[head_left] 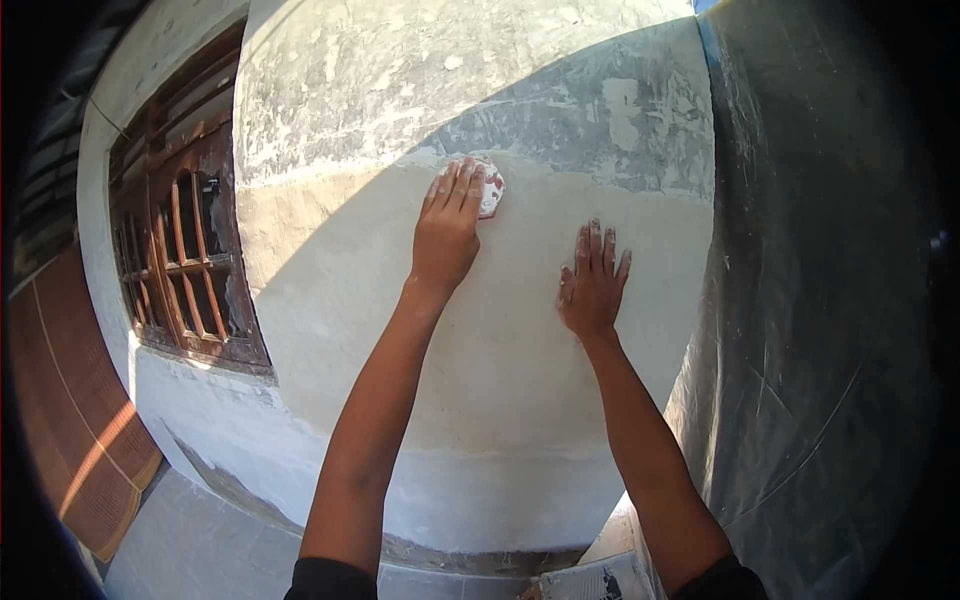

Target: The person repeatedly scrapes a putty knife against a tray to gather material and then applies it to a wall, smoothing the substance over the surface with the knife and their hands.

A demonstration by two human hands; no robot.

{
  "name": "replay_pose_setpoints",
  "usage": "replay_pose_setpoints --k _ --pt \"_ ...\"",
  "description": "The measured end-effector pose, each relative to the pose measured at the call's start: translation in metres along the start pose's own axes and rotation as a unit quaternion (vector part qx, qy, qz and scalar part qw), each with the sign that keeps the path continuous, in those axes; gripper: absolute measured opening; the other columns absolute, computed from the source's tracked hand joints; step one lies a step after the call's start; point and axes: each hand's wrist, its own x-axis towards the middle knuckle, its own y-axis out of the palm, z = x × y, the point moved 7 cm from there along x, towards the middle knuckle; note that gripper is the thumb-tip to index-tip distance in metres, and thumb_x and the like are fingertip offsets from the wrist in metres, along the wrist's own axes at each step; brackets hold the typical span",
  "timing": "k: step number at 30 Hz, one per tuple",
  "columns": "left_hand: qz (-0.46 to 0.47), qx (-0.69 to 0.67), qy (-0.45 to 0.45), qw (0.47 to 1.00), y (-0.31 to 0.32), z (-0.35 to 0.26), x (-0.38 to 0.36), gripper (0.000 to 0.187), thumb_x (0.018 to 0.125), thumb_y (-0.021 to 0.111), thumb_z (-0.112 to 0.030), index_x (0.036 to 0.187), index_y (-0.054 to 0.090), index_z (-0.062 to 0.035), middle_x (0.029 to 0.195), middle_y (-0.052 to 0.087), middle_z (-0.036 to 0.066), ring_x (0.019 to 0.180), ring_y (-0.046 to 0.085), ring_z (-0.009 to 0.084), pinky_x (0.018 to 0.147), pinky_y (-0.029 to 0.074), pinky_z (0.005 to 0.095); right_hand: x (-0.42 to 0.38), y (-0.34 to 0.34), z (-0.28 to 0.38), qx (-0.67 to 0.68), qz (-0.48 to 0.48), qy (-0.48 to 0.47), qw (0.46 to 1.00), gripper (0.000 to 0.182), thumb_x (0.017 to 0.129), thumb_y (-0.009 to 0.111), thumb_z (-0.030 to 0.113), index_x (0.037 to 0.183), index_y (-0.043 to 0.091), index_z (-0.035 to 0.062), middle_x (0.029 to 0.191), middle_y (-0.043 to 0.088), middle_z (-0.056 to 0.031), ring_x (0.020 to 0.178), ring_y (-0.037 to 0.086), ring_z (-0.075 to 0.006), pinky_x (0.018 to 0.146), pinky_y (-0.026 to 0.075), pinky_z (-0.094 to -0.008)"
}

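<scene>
My left hand (pixel 455 215) presses a small red pad (pixel 491 192), smeared with white, against the wall (pixel 500 330). Its fingers cover much of the pad, so the exact kind of thing cannot be made out. To the right and a little lower, my right hand (pixel 595 285) rests on the wall with its fingers spread, holding nothing. White residue marks the fingers of both hands. Around and below the hands the wall has a smooth cream-white coat; above them it is rough, patchy grey and white.
A brown wooden window (pixel 190 240) with bars is set in the wall at left. Dark plastic sheeting (pixel 810 330) hangs along the right side. A whitish container (pixel 597 580) stands at the wall's foot, and a brown woven mat (pixel 75 390) hangs at far left.
</scene>
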Motion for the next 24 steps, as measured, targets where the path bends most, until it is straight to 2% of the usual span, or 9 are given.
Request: replay_pose_setpoints --k 6,8,12,14,17,19,24 --pt "0.028 0.044 0.020 0.998 0.029 0.002 -0.007 0.055 0.085 0.052 0.008 0.140 0.053 0.0007 0.149 0.051 0.016 0.143 0.043 0.0322 0.119 0.034 0.0461 0.002 0.000 0.001 -0.005 0.011 0.003 1.000 0.072 0.094 0.056 0.028 0.157 0.029 0.0058 0.164 0.027 -0.0131 0.152 0.023 -0.0373 0.118 0.014 -0.0654" --pt "0.038 0.024 0.021 0.999 0.036 0.001 -0.012 0.062 0.080 0.052 0.013 0.141 0.052 0.0007 0.150 0.050 0.017 0.143 0.042 0.0329 0.119 0.034 0.0482 0.001 0.002 0.001 -0.003 0.011 0.004 1.000 0.072 0.094 0.056 0.028 0.157 0.029 0.0057 0.164 0.027 -0.0132 0.152 0.023 -0.0371 0.118 0.014 -0.0655" --pt "0.031 0.013 0.027 0.999 0.044 -0.002 -0.024 0.062 0.079 0.053 0.013 0.141 0.051 0.0029 0.149 0.050 0.018 0.143 0.043 0.0329 0.119 0.034 0.0484 0.001 0.001 0.000 0.001 0.002 0.000 1.000 0.071 0.095 0.056 0.029 0.156 0.030 0.0054 0.164 0.028 -0.0139 0.152 0.023 -0.0372 0.118 0.014 -0.0657" --pt "0.047 0.020 0.032 0.998 0.043 -0.005 -0.035 0.054 0.085 0.052 0.007 0.139 0.052 0.0056 0.147 0.051 0.021 0.143 0.043 0.0334 0.120 0.033 0.0480 0.001 0.002 0.000 0.003 0.002 -0.001 1.000 0.070 0.095 0.056 0.029 0.156 0.031 0.0054 0.164 0.028 -0.0140 0.152 0.023 -0.0372 0.118 0.014 -0.0657" --pt "0.061 0.022 0.042 0.997 0.039 -0.014 -0.062 0.054 0.085 0.052 0.007 0.139 0.052 0.0061 0.146 0.052 0.022 0.142 0.044 0.0342 0.120 0.033 0.0486 0.000 0.002 0.000 0.004 0.000 -0.002 1.000 0.070 0.095 0.056 0.029 0.156 0.031 0.0052 0.164 0.028 -0.0142 0.152 0.023 -0.0373 0.118 0.014 -0.0659" --pt "0.065 0.013 0.040 0.997 0.034 -0.018 -0.074 0.054 0.084 0.052 0.007 0.138 0.052 0.0060 0.146 0.052 0.021 0.141 0.045 0.0346 0.119 0.033 0.0487 0.001 0.000 0.002 0.015 -0.011 -0.012 1.000 0.074 0.092 0.057 0.022 0.157 0.028 0.0025 0.164 0.027 -0.0166 0.151 0.022 -0.0398 0.119 0.011 -0.0649" --pt "0.040 0.030 0.052 0.997 0.017 -0.008 -0.038 0.054 0.084 0.053 0.008 0.138 0.052 0.0055 0.147 0.052 0.020 0.140 0.046 0.0346 0.119 0.034 0.0484 0.000 0.002 -0.001 0.013 -0.013 -0.006 1.000 0.071 0.094 0.056 0.026 0.156 0.030 0.0040 0.164 0.028 -0.0150 0.151 0.023 -0.0386 0.119 0.012 -0.0651"
